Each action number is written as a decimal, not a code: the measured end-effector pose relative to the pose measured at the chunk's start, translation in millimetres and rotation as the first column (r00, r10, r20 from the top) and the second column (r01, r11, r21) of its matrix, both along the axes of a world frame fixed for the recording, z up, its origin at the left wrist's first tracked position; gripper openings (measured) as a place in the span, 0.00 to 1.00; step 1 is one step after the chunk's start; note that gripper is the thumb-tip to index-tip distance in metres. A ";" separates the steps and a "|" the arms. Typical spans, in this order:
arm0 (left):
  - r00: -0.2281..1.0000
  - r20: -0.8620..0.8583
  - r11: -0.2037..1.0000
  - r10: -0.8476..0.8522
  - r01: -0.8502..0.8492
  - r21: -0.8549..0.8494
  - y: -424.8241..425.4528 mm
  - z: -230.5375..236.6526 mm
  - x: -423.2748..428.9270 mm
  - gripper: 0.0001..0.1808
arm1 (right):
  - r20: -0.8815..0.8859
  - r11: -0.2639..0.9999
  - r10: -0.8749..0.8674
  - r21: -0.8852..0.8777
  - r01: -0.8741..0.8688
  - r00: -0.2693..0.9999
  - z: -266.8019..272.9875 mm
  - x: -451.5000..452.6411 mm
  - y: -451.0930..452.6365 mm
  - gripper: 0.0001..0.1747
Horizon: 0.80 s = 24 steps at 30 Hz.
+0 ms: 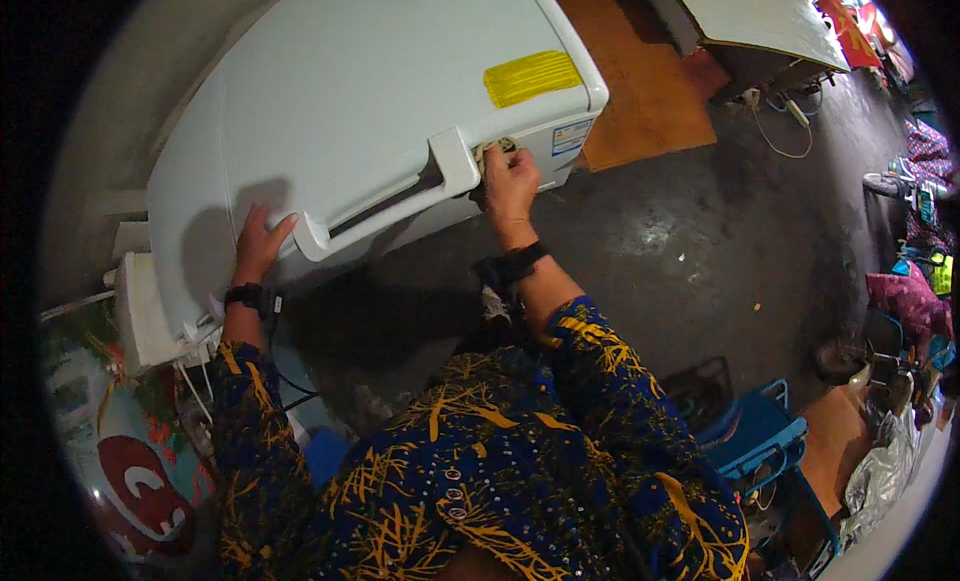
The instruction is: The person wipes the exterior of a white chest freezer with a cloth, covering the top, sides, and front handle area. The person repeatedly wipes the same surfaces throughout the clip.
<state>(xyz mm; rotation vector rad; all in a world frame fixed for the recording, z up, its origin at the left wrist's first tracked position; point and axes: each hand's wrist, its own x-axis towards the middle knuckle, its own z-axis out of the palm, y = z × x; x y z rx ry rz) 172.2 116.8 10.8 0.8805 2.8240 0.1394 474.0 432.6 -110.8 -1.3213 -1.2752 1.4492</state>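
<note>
A white chest freezer with a closed lid stands before me. Along its front edge runs a long white handle. My right hand presses a bunched, light-coloured cloth against the freezer's front, just right of the handle's right mount; part of the cloth is hidden by the fingers. On the lid's edge, left of the handle, my left hand rests with thumb and fingers spread, holding nothing. A yellow label is stuck on the lid near the right corner, and a blue-and-white sticker is on the front.
An orange-brown board lies on the dark floor beyond the freezer. At upper right stands a cabinet with a white power strip below it. A blue folding chair is behind me at right. Cables hang near my left arm.
</note>
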 end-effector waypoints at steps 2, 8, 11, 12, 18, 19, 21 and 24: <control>1.000 -0.009 1.000 -0.026 0.026 -0.009 0.2 -0.6 0.7 0.53 | 0.064 0.998 -0.008 0.061 0.004 0.998 -12.6 2.4 -2.0 0.19; 0.997 0.070 0.997 -0.022 0.017 0.075 4.5 1.9 8.1 0.51 | -0.130 0.995 -0.026 -0.102 0.013 0.991 -21.1 -1.6 0.5 0.23; 0.999 -0.039 0.998 -0.022 0.024 0.062 0.1 -4.1 8.2 0.49 | -0.257 0.976 0.013 -0.206 -0.068 0.966 -15.1 -4.4 -4.6 0.24; 0.997 -0.070 0.998 -0.026 0.030 0.059 -2.3 -8.0 6.2 0.48 | -0.284 0.974 0.028 -0.207 -0.090 0.958 -15.6 -4.8 -5.8 0.24; 0.994 0.088 0.837 -0.066 0.007 0.548 -23.7 -34.1 9.4 0.32 | -0.441 0.955 -0.019 -0.275 -0.115 0.897 -35.9 -4.0 -8.0 0.22; 0.997 0.075 0.794 0.008 -0.052 0.606 -30.2 -37.9 19.4 0.28 | -0.491 0.927 -0.058 -0.349 -0.135 0.869 -37.7 -5.2 -9.2 0.21; 0.989 0.046 0.648 0.141 -0.127 0.751 -43.0 -52.6 58.0 0.22 | -0.574 0.910 -0.142 -0.397 -0.122 0.806 -39.1 -7.1 -7.9 0.20; 0.966 -0.041 0.575 0.254 -0.117 0.810 -62.5 -81.7 136.8 0.12 | -0.455 0.965 -0.006 -0.235 -0.114 0.891 -30.7 -1.1 4.7 0.17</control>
